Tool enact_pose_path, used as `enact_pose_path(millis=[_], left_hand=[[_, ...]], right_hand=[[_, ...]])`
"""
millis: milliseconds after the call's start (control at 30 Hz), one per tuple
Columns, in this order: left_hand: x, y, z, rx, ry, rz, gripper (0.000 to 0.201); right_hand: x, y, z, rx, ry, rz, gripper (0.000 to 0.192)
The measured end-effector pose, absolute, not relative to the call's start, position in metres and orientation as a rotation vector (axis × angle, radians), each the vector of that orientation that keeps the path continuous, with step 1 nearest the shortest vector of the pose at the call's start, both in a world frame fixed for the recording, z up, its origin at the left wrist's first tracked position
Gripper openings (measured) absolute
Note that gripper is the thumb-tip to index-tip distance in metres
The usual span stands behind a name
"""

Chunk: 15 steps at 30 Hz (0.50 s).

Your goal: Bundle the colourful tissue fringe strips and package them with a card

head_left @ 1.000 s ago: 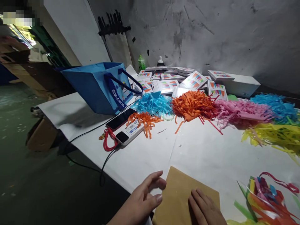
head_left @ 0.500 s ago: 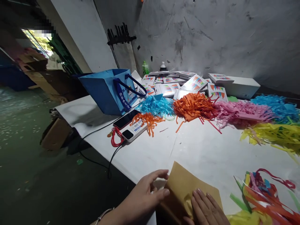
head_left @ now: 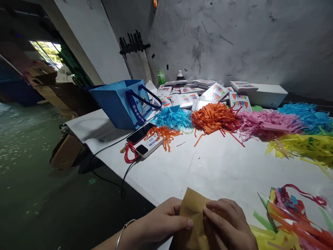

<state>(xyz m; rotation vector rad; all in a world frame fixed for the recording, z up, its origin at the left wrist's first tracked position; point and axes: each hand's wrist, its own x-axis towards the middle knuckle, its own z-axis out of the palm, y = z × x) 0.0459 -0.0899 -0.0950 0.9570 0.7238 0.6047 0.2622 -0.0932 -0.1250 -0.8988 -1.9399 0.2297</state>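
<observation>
A sheet of brown paper (head_left: 195,205) stands between my two hands at the near edge of the table, its lower part cut off by the frame. My left hand (head_left: 168,220) grips its left side, thumb pressed on the front. On the other side, my right hand (head_left: 227,222) pinches the paper with bent fingers, and a crease runs down the sheet there. Whether the paper is a single sheet or an envelope I cannot tell. Close by on the right lies a bundle of coloured strips (head_left: 288,215) in clear plastic.
Bunches of orange paper fringe (head_left: 215,118), pink fringe (head_left: 270,121) and yellow fringe (head_left: 304,149) line the white table (head_left: 161,180). A blue gift bag (head_left: 117,104), a phone (head_left: 140,133) and a power bank (head_left: 149,146) with cables sit left. Flat printed boxes (head_left: 186,99) are piled behind.
The brown paper has narrowed and folded between my hands. My left hand has closed on its edge, and my right hand has gone from lying flat on it to pinching it.
</observation>
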Motion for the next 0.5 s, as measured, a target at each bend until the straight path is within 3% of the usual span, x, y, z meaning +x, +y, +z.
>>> enact_pose_path(millis=[300, 500], left_hand=[[0.0499, -0.0907, -0.0969, 0.943, 0.800, 0.646, 0.041], [0.0486, -0.0921, -0.0894, 1.114, 0.811, 0.612, 0.055]], right_hand=[[0.2537, -0.0964, -0.1263, -0.864, -1.871, 0.407, 0.025], [0.2534, -0.0984, -0.1229, -0.862, -1.871, 0.504, 0.017]])
